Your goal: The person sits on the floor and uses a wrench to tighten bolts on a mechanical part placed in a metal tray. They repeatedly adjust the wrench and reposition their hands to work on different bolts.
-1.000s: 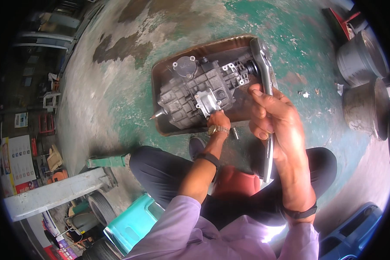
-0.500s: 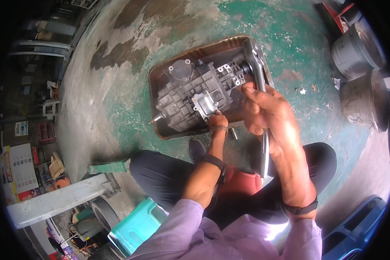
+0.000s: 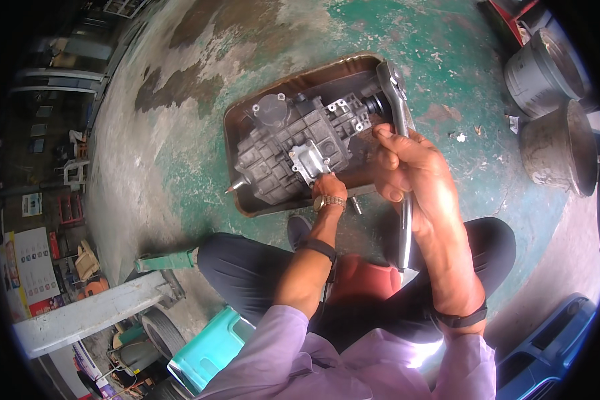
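A grey metal gearbox [image 3: 260, 157] lies in a rusty rimmed tray [image 3: 231, 123]. My left hand [image 3: 328, 191], a watch at its wrist, touches the lower edge of a silver cover plate [image 3: 308, 160] on the gearbox, its fingers curled and mostly hidden. My right hand [image 3: 410, 170] grips a long steel ratchet wrench [image 3: 401, 247] held upright in view, its head over the tray's right end and its fingers wrapped round the shaft. A small metal cylinder [image 3: 356, 207] is just outside the tray, right of my left hand.
Two buckets [image 3: 540, 70] stand at right, near a red object [image 3: 503, 17]. A red stool [image 3: 363, 280] is beneath me. A teal plastic box [image 3: 200, 353], pale metal beam [image 3: 93, 310] and tyre [image 3: 163, 333] are at lower left. Blue plastic [image 3: 547, 347] lies at lower right.
The view has shifted slightly, so the tray and buckets appear a little further left. Both hands keep much the same grip and place relative to the gearbox.
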### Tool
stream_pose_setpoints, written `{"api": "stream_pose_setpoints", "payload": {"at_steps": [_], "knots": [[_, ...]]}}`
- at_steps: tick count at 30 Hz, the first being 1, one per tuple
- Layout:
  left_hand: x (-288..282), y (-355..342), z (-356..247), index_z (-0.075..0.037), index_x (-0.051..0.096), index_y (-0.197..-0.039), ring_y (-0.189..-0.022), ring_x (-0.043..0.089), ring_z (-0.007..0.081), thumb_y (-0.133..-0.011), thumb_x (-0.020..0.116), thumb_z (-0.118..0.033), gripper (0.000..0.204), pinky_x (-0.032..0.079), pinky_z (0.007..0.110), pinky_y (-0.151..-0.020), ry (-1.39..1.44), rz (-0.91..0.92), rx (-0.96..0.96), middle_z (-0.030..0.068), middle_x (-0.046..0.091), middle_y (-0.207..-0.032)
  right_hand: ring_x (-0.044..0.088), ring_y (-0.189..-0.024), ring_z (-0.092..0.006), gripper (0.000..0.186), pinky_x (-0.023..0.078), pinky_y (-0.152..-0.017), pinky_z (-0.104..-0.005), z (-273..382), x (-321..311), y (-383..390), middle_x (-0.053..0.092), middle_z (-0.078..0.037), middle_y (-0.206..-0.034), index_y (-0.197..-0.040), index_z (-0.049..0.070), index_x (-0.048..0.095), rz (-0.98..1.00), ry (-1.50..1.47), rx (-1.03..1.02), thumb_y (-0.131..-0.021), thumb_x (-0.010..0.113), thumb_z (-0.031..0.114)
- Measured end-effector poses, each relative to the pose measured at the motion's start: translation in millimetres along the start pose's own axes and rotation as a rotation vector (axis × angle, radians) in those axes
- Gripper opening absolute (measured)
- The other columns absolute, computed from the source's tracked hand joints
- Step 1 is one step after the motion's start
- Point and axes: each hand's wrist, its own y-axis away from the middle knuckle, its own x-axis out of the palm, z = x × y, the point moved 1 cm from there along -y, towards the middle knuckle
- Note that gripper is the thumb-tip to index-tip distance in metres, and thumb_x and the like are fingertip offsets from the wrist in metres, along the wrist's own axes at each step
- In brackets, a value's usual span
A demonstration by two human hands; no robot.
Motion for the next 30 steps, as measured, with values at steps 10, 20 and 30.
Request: {"api": "stream_pose_setpoints", "payload": {"at_steps": [10,20,30], "knots": [[21,-21,-3,0.003,0.056,-0.082,-0.044,0.053,0.0225,-0.092,0.037,-0.031,0.040,0.051,0.040,-0.044,0.995,0.225,-0.799,0.0131,0.056,-0.065,0.036,-0.037,-0.0077,0.011,0.036,-0.037,-0.0229,-4,2,-1,0.046,-0.001,-0.062,-0.092,0.003,0.049,-0.014,-0.012,0.028,-0.086,0.051,0.012],[17,-8,7,0.000,0.064,-0.094,-0.090,0.061,0.0370,-0.087,0.045,-0.029,0.035,0.047,0.044,-0.078,0.143,-0.100,-0.141,0.0210,0.064,-0.092,0.037,-0.042,-0.0068,0.011,0.033,-0.036,-0.0199,-3,-4,-2,0.046,0.000,-0.063,-0.091,0.002,0.050,-0.014,-0.010,0.015,-0.085,0.051,0.012],[31,-30,10,0.010,0.061,-0.088,-0.084,0.062,0.0405,-0.086,0.049,-0.024,0.037,0.050,0.045,-0.076,0.327,0.054,-0.285,0.0268,0.063,-0.086,0.037,-0.042,-0.0073,0.011,0.033,-0.036,-0.0203,-3,-5,-4,0.047,-0.001,-0.063,-0.090,0.002,0.050,-0.042,-0.023,0.013,-0.085,0.051,0.011]]}}
